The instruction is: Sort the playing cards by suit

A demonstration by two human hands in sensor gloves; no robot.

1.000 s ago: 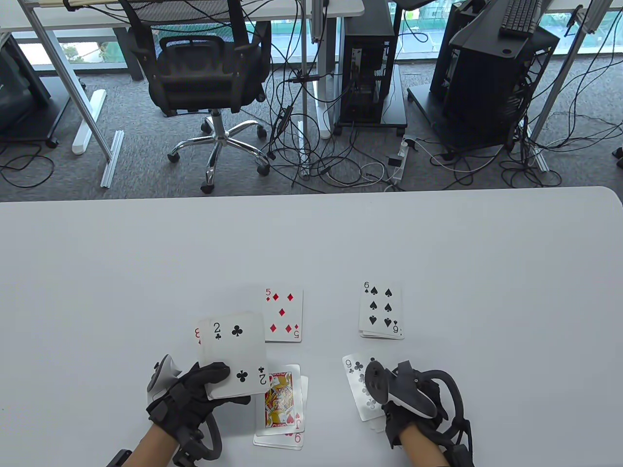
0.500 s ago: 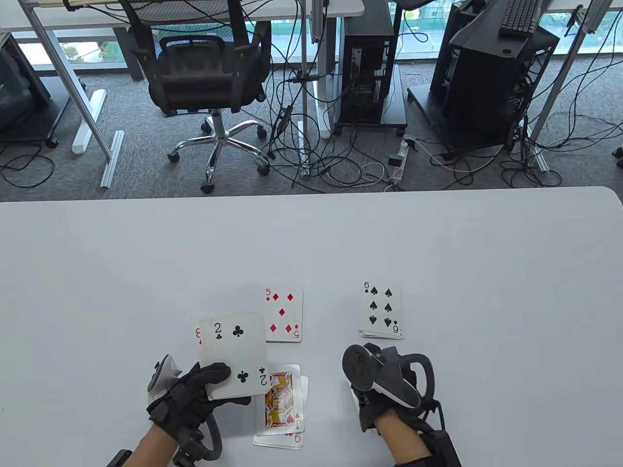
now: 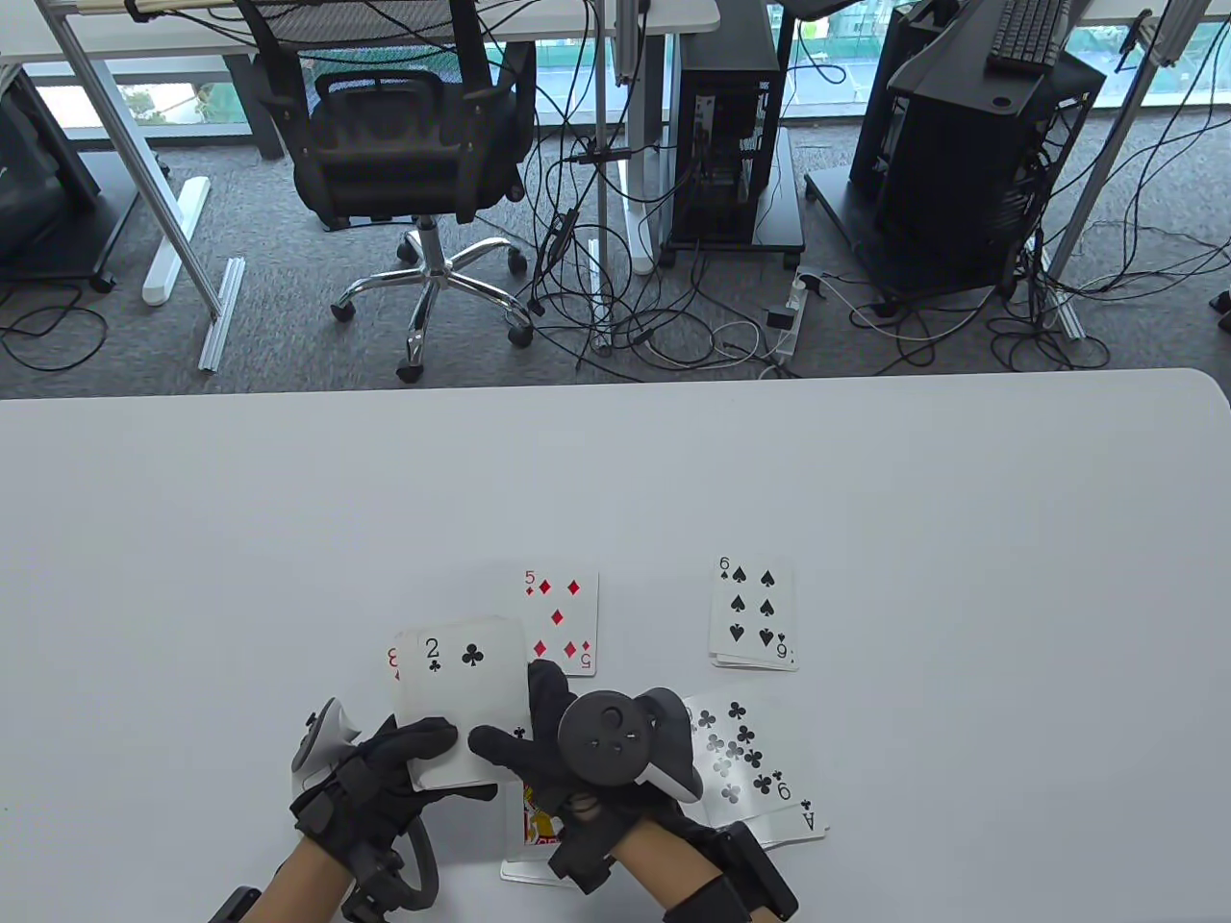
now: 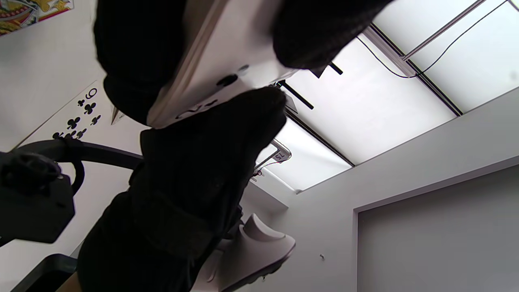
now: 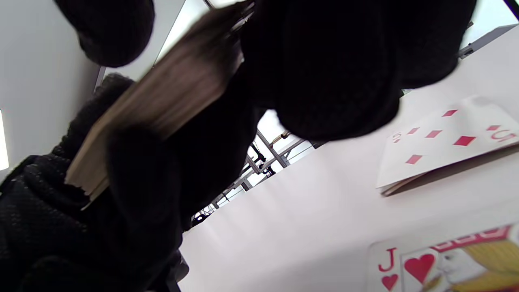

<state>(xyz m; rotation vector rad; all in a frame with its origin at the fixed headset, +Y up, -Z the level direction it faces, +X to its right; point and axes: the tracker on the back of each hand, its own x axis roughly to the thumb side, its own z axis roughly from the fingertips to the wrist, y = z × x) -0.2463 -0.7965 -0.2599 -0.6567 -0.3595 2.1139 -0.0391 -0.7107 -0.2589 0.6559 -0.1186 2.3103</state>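
Observation:
My left hand (image 3: 423, 760) grips a face-up deck (image 3: 462, 702) above the table, with the 2 of clubs (image 3: 471, 673) on top and a red card peeking out at its left. My right hand (image 3: 524, 721) has reached across and pinches the 2 of clubs at its right lower corner, thumb on the face. The right wrist view shows the deck's edge (image 5: 162, 101) between thumb and fingers. Face-up piles lie on the table: 5 of diamonds (image 3: 561, 620), 6 of spades (image 3: 753, 611), 9 of clubs (image 3: 745, 760) over an ace, and the jack of hearts (image 3: 539, 827), mostly hidden under my right hand.
The white table (image 3: 866, 481) stretches far beyond the piles, its far edge at mid-frame. Behind it stand an office chair (image 3: 414, 163), computer towers (image 3: 731, 125) and floor cables. The jack of hearts (image 5: 446, 263) and 5 of diamonds (image 5: 446, 142) lie close below my right wrist.
My right hand left the club pile, uncovering the 9 of clubs, and moved left to the deck, where it now pinches the 2 of clubs. The left hand stayed still.

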